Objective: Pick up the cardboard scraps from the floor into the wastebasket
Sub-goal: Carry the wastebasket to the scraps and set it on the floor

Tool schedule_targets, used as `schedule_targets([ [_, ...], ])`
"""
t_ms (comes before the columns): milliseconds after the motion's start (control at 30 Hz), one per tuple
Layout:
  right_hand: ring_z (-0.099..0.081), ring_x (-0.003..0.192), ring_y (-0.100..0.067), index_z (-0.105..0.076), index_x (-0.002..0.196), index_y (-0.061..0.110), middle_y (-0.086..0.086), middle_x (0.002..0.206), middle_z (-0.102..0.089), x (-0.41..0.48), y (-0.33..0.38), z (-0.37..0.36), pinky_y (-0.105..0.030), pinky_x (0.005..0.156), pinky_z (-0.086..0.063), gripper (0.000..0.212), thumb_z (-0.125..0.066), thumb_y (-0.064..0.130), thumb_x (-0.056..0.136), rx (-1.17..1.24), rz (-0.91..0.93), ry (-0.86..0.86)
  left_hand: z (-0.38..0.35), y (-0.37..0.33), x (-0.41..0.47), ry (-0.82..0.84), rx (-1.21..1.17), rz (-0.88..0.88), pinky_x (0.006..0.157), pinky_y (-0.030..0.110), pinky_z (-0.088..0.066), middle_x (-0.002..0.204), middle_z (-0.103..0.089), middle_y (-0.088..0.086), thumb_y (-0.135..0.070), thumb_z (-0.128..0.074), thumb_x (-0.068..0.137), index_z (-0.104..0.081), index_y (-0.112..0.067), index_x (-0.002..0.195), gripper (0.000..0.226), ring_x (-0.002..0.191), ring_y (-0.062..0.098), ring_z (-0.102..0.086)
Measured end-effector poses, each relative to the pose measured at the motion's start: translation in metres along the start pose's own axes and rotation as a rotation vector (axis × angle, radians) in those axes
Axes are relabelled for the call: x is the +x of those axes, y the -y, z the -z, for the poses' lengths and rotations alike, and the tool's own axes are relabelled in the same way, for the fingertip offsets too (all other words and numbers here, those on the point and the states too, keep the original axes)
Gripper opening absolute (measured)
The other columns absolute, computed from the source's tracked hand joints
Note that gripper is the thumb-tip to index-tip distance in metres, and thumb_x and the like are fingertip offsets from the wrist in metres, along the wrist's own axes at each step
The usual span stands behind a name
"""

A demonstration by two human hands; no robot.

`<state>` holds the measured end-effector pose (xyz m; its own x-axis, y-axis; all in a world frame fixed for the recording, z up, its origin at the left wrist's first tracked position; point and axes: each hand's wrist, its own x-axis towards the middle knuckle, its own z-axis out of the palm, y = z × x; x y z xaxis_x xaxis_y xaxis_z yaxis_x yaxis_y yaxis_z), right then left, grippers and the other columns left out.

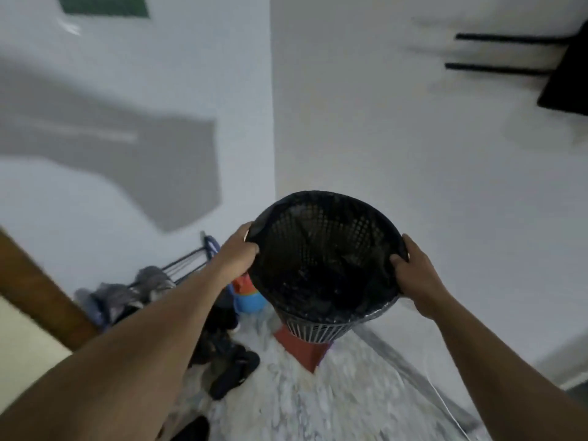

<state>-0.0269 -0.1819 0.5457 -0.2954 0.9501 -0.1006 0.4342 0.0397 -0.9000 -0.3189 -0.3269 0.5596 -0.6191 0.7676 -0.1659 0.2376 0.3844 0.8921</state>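
Wastebasket [318,329] — black plastic mesh w/ a black liner bag [380,310] — is up in front of the person near the wall corner, right above a red stool-looking thing [302,348]. Can't tell if it's resting on that or lifted clear, pic's blurry.

Left hand [240,249] grips the left rim, fingers curled over the edge. Right hand [413,272] does the same on the opposite side.

IMO it'll handle light and a bit flexy, since thin mesh bows if you squeeze. The liner's prob slippery, so grab the hard rim thru the bag, not the loose plastic. Two hands on opposite sides = keeps it level.

No cardboard scraps visible on the marble floor [318,409] here, and it's too dark inside the bin to tell.
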Motion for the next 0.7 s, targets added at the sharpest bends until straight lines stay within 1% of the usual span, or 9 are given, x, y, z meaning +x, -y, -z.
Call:
schedule_targets([
  [67, -0.064, 0.105, -0.032, -0.054, 0.125, 0.03, -0.005, 0.119, -0.064, 0.002, 0.038, -0.03, -0.06, 0.085, -0.057, 0.033, -0.044, 0.012, 0.099, 0.003, 0.088, 0.08, 0.047, 0.004, -0.018, -0.089, -0.045, 0.033, 0.091, 0.04, -0.053, 0.123, -0.064, 0.012, 0.006, -0.047, 0.085, -0.05, -0.024, 0.14, 0.063, 0.109, 0.033, -0.062],
  [133, -0.058, 0.12, -0.032, -0.049, 0.14, 0.025, -0.006, 0.137, -0.058, 0.002, 0.074, -0.061, -0.055, 0.102, -0.049, 0.041, -0.045, 0.01, 0.102, 0.003, 0.155, 0.181, 0.091, 0.01, -0.045, -0.198, -0.109, 0.075, 0.09, 0.044, -0.054, 0.121, -0.065, 0.011, 0.006, -0.044, 0.085, -0.054, -0.036, 0.128, 0.06, 0.107, 0.035, -0.062],
  [200, -0.042, 0.14, -0.028, -0.033, 0.157, 0.016, -0.006, 0.156, -0.041, -0.008, 0.109, -0.092, -0.043, 0.116, -0.034, 0.055, -0.048, 0.011, 0.104, -0.027, 0.216, 0.267, 0.128, 0.014, -0.082, -0.306, -0.163, 0.092, 0.098, 0.051, -0.051, 0.12, -0.064, 0.006, 0.005, -0.042, 0.086, -0.055, -0.046, 0.111, 0.058, 0.111, 0.032, -0.061],
  [267, -0.035, 0.145, -0.024, -0.028, 0.158, 0.012, -0.006, 0.16, -0.034, -0.023, 0.142, -0.126, -0.038, 0.119, -0.028, 0.06, -0.049, 0.008, 0.103, -0.037, 0.283, 0.384, 0.16, 0.019, -0.127, -0.42, -0.21, 0.128, 0.103, 0.05, -0.048, 0.121, -0.061, 0.002, 0.005, -0.039, 0.091, -0.054, -0.039, 0.123, 0.057, 0.117, 0.029, -0.057],
  [333, -0.036, 0.145, -0.024, -0.03, 0.157, 0.008, -0.009, 0.16, -0.035, -0.045, 0.173, -0.158, -0.036, 0.119, -0.027, 0.059, -0.051, 0.005, 0.101, -0.065, 0.36, 0.494, 0.188, 0.027, -0.174, -0.54, -0.273, 0.154, 0.098, 0.049, -0.052, 0.126, -0.059, 0.004, 0.006, -0.036, 0.092, -0.046, -0.032, 0.138, 0.06, 0.118, 0.031, -0.056],
  [367, -0.038, 0.143, -0.024, -0.032, 0.156, 0.007, -0.01, 0.158, -0.038, -0.06, 0.187, -0.175, -0.035, 0.118, -0.028, 0.058, -0.051, 0.004, 0.101, -0.082, 0.4, 0.559, 0.2, 0.031, -0.2, -0.595, -0.29, 0.16, 0.09, 0.046, -0.056, 0.128, -0.059, 0.006, 0.006, -0.036, 0.091, -0.044, -0.031, 0.141, 0.063, 0.115, 0.031, -0.058],
  [467, -0.047, 0.136, -0.028, -0.036, 0.154, 0.009, -0.013, 0.153, -0.044, -0.116, 0.223, -0.218, -0.047, 0.116, -0.036, 0.054, -0.051, 0.007, 0.102, -0.106, 0.499, 0.766, 0.233, 0.048, -0.283, -0.753, -0.285, 0.216, 0.066, 0.041, -0.06, 0.125, -0.058, 0.01, 0.006, -0.034, 0.09, -0.041, -0.03, 0.141, 0.063, 0.1, 0.033, -0.063],
  [600, -0.047, 0.136, -0.032, -0.031, 0.158, 0.021, -0.007, 0.155, -0.041, -0.208, 0.257, -0.27, -0.054, 0.11, -0.043, 0.056, -0.049, 0.024, 0.105, -0.151, 0.587, 0.996, 0.257, 0.065, -0.402, -0.948, -0.351, 0.292, 0.061, 0.036, -0.057, 0.126, -0.055, 0.012, 0.007, -0.033, 0.096, -0.038, -0.029, 0.145, 0.061, 0.097, 0.031, -0.06],
  [700, -0.059, 0.118, -0.033, -0.047, 0.142, 0.026, -0.006, 0.136, -0.057, -0.304, 0.277, -0.297, -0.055, 0.097, -0.052, 0.035, -0.043, 0.024, 0.107, -0.187, 0.714, 1.186, 0.264, 0.075, -0.502, -1.141, -0.396, 0.337, 0.057, 0.036, -0.058, 0.117, -0.059, 0.008, 0.004, -0.035, 0.097, -0.041, -0.031, 0.137, 0.054, 0.091, 0.026, -0.061],
])
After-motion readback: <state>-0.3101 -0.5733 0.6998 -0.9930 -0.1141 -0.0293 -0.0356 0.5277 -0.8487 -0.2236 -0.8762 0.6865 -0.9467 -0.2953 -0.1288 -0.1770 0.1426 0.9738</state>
